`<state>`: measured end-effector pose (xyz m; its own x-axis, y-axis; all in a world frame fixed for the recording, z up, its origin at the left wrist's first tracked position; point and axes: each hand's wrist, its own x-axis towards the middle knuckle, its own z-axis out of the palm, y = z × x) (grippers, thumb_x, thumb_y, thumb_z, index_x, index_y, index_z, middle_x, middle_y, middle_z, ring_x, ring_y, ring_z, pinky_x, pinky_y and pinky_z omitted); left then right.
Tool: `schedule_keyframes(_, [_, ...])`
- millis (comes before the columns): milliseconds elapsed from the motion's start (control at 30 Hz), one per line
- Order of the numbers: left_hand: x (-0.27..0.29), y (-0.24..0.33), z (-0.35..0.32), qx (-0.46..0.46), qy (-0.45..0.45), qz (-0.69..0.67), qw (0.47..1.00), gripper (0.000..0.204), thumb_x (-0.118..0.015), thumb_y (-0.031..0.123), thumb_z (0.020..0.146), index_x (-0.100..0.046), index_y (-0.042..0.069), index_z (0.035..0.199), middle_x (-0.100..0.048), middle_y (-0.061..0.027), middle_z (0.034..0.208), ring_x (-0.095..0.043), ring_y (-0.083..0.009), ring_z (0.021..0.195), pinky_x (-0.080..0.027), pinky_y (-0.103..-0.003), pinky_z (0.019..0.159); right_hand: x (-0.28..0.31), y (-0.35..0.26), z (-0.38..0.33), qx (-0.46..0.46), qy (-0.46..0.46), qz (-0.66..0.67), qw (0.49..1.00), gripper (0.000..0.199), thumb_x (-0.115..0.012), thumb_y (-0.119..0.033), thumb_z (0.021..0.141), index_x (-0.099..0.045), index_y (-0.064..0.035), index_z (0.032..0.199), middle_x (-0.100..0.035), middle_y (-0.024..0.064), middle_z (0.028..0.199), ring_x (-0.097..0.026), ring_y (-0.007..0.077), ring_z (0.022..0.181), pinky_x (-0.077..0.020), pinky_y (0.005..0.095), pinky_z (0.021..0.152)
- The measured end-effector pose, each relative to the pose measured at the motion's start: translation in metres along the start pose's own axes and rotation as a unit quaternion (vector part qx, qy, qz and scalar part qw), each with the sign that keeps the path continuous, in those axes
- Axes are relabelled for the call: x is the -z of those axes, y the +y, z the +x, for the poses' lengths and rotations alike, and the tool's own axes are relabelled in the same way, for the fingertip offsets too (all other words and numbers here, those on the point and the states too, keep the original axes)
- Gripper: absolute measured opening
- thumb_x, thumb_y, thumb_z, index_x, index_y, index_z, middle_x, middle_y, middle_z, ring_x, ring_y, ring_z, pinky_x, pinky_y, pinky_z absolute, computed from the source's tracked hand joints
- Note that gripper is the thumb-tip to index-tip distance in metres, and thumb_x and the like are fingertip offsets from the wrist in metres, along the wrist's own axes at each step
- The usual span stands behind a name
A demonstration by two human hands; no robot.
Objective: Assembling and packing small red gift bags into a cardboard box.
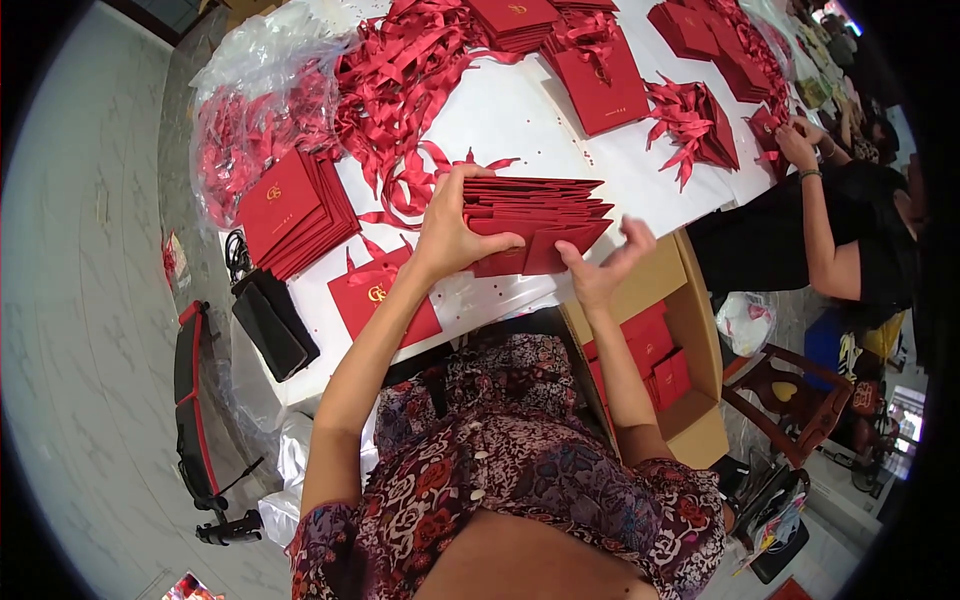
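My left hand [455, 232] grips the left side of a thick stack of flat red paper bags [535, 215], its thumb lying across the front one. The stack stands on edge above the table's near side, with the bags' edges fanned unevenly. At its right end is my right hand [603, 270], fingers spread apart and the thumb near or against the front bag; contact is hard to tell. One red bag with a gold emblem [375, 297] lies on the table below my left wrist, partly covered by my forearm.
Red ribbons [405, 80] heap across the white table [500, 115], beside a plastic bag of ribbons [260, 130]. Bag piles [295, 215] lie around. A black pouch [272, 325] sits at the left corner. A cardboard box [700, 350] holds red bags near my right arm. Another person's hands [798, 145] work at right.
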<state>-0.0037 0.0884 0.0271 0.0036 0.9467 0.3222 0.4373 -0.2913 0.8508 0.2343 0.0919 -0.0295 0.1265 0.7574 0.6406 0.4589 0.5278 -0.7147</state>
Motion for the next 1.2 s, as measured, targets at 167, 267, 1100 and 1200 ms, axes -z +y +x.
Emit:
schedule_keyframes(167, [0.007, 0.0, 0.001, 0.0, -0.013, -0.014, 1.0, 0.084, -0.094, 0.034, 0.054, -0.049, 0.004, 0.118, -0.06, -0.0146, 0.111, -0.058, -0.0315, 0.107, -0.047, -0.041, 0.093, -0.003, -0.035, -0.022, -0.049, -0.077, -0.062, 0.994, 0.076, -0.091, -0.026, 0.067, -0.046, 0.001, 0.121, -0.048, 0.0126, 0.11, -0.05, 0.0249, 0.098, -0.0441, 0.037, 0.088])
schedule_keyframes(267, [0.013, 0.001, 0.001, 0.036, -0.028, -0.043, 0.998, 0.074, -0.09, 0.038, 0.063, -0.051, 0.005, 0.117, -0.063, -0.0158, 0.108, -0.063, -0.0298, 0.101, -0.05, -0.039, 0.089, -0.008, -0.045, -0.021, -0.102, -0.069, -0.023, 0.992, 0.067, -0.089, -0.02, 0.07, -0.048, 0.0006, 0.119, -0.049, 0.0101, 0.108, -0.051, 0.0207, 0.096, -0.0455, 0.0339, 0.085])
schedule_keyframes(1100, [0.037, 0.008, 0.028, -0.033, -0.094, 0.107, 0.989, 0.057, -0.081, 0.048, 0.071, -0.069, 0.007, 0.109, -0.072, -0.0114, 0.1, -0.07, -0.0288, 0.088, -0.055, -0.038, 0.079, 0.011, -0.023, -0.018, -0.107, -0.132, 0.078, 0.982, 0.046, -0.074, 0.0, 0.084, -0.05, -0.0014, 0.123, -0.051, 0.0072, 0.119, -0.052, 0.0173, 0.111, -0.0444, 0.0312, 0.096])
schedule_keyframes(1200, [0.039, 0.008, 0.028, -0.025, -0.108, 0.098, 0.989, 0.056, -0.08, 0.047, 0.073, -0.068, 0.007, 0.11, -0.072, -0.0123, 0.099, -0.07, -0.0286, 0.088, -0.054, -0.037, 0.08, 0.004, -0.021, -0.023, -0.147, -0.114, 0.119, 0.975, 0.058, -0.075, 0.001, 0.082, -0.042, -0.0016, 0.129, -0.041, 0.0092, 0.126, -0.047, 0.0194, 0.117, -0.0402, 0.0337, 0.102])
